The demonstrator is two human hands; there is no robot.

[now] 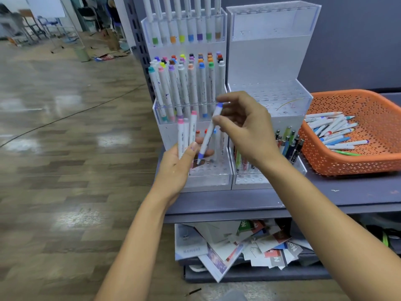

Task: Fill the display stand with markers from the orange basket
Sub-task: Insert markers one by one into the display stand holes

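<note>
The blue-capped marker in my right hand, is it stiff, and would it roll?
Probably stiff: the blue-capped marker looks straight though the right hand pinches its upper end. Its round barrel would likely roll on the flat shelf.

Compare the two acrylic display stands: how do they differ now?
Left stand: top and middle tiers full of markers; right stand: both empty. Left stand's bottom tier holds few white markers; right stand's holds darker pens. Both clear, tiered, side by side on the grey shelf.

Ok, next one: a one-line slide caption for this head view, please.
Right hand pinches a blue-capped marker at the display stand while left hand grips pink-capped markers; orange basket holds more.
</note>
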